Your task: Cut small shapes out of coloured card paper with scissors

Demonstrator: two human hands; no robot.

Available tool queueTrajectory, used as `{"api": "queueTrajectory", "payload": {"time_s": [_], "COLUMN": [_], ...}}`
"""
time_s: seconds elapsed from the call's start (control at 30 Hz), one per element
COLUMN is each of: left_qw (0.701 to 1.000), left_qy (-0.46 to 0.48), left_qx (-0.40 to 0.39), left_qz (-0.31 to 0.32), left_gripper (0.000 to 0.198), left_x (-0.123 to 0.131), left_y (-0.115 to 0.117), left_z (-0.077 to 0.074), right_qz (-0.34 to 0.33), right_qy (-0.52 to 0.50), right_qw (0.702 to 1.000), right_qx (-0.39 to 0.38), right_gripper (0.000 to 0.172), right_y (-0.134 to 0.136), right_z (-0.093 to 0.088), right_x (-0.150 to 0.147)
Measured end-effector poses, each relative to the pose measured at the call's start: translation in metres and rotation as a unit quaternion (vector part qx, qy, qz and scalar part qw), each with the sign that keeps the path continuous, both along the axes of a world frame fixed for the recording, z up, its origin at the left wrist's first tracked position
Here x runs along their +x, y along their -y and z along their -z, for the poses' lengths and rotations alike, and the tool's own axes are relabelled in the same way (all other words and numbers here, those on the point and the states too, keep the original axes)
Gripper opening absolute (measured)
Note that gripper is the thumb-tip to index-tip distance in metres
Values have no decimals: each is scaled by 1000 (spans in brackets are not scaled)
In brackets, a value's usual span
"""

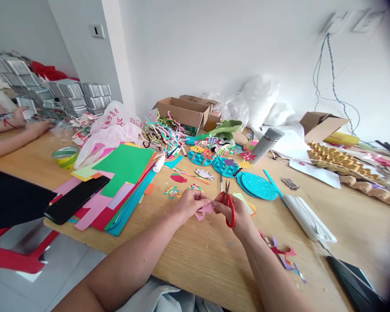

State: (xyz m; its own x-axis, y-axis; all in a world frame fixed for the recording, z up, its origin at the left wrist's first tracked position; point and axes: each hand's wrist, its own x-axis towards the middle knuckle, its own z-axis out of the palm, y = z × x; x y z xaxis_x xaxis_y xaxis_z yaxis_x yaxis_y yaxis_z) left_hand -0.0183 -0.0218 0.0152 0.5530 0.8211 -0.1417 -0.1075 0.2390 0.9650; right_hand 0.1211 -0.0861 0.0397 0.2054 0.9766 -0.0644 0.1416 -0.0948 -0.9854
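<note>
Near the front middle of the table, my left hand (190, 205) pinches a small piece of pink paper (207, 209) between thumb and fingers. My right hand (242, 216) has red-handled scissors (233, 215) hooked in it, blades pointing up and away from the paper. The fingertips of that hand also meet at the paper's right end, close to the left fingertips. Just beyond are piles of tiny paper bits (173, 192) and a red paper cutout (178, 178). A white fish cutout (204, 174) lies farther back, near blue egg-carton pieces (225, 167) with colourful paper fish.
Stacked coloured paper (126, 162) with a black phone (78, 199) lies left. Right are a white case (308, 218), paper scraps (284, 251) and a grey flask (268, 143). Pipe cleaners (164, 134) and a cardboard box (182, 112) stand behind. Another person's hands (37, 126) are far left.
</note>
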Motion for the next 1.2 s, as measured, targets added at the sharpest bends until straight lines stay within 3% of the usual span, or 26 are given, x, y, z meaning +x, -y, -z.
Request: {"api": "queueTrajectory", "payload": {"time_s": [0.27, 0.5, 0.7, 0.83, 0.93, 1.1, 1.2], "left_qw": [998, 998, 999, 995, 982, 964, 953], "left_qy": [14, 34, 24, 56, 111, 153, 158], "left_qx": [-29, -49, -38, -36, -88, -153, -163], "left_qz": [59, -9, 5, -70, -127, -153, -202], "left_gripper": [32, 33, 33, 29, 27, 31, 31], "left_x": [-1, 0, 2, 1, -3, -6, -7], "left_y": [3, -2, -1, -10, -20, -25, -26], "left_z": [-4, 1, 3, 8, 10, 8, 7], "right_qz": [26, -19, -31, 24, 52, -35, -87], "right_qy": [-6, 7, 64, 105, 180, 290, 323], "right_qw": [999, 999, 997, 994, 979, 941, 924], "right_qx": [26, 30, 10, 27, 81, 169, 188], "right_gripper": [26, 24, 23, 19, 15, 23, 23], "right_y": [-2, -3, -2, -3, -4, -5, -6], "right_z": [3, 4, 1, 3, 10, 20, 23], "right_x": [2, 4, 6, 9, 9, 2, -2]}}
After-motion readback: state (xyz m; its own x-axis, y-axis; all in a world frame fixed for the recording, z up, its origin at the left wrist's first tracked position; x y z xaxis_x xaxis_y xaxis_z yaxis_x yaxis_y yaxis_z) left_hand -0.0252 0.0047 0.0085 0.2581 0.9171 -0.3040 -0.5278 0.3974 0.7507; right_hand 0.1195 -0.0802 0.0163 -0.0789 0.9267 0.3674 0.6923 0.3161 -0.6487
